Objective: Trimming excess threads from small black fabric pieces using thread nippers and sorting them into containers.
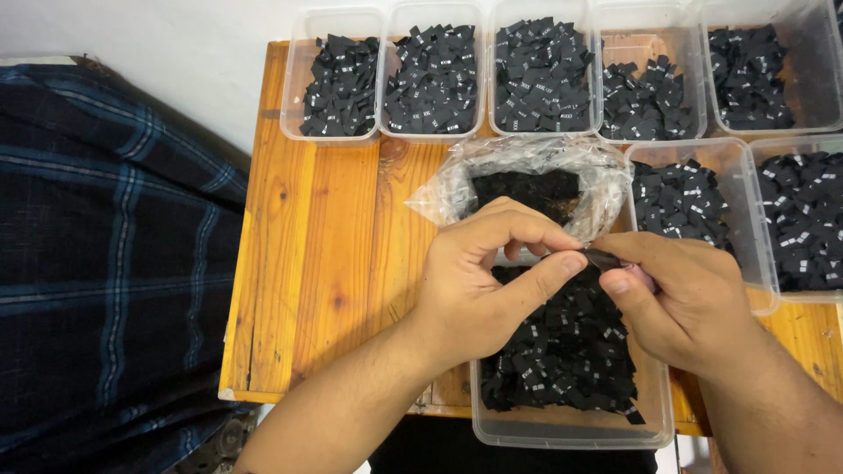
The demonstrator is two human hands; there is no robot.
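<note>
1. Centre of the frame: the left hand (479,285) and the right hand (680,298) meet, fingertips almost touching, over a clear plastic tub (571,430) at the lower middle.
2. Between them sits one small black label (601,257); the right hand's grip is clenched on it with thumb and forefinger, and the left hand's thumb and forefinger pinch its near end.
3. The tub below is heaped with the same black labels (562,360), many showing small white marks.
4. Just above the hands lies a crumpled clear plastic bag (527,171), more black labels inside it.
5. Along the top of the frame runs a row of five clear tubs (338,132), each holding black labels; the fourth looks less full.
6. At the right edge, two more tubs (746,219) of labels sit just below that row.
7. Everything rests on an orange-brown wooden surface (325,254), bare at its left part.
8. Left of the frame: dark blue checked cloth (114,263) fills the side, beside the surface.
</note>
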